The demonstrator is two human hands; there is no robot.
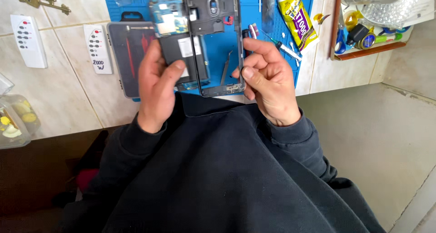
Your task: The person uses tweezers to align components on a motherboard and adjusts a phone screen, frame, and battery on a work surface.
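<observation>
Black phone frame (213, 38) is up over the blue mat (254, 56), split from the phone body (181, 56). Our left hand (156, 90) is closed on the body at 9 o'clock, thumb across its face. Our right hand (268, 81) is pinched shut on the frame's edge at 3 o'clock, fingers curled. Circuit board (169, 16) sits exposed at 11 o'clock. Risks, imo: twisting the thin frame could snap it; the thumb could smudge or stress internals; a slip drops parts onto the tweezers (225, 68) or off the mat. Glue tube (297, 17) at 1 o'clock, well apart.
</observation>
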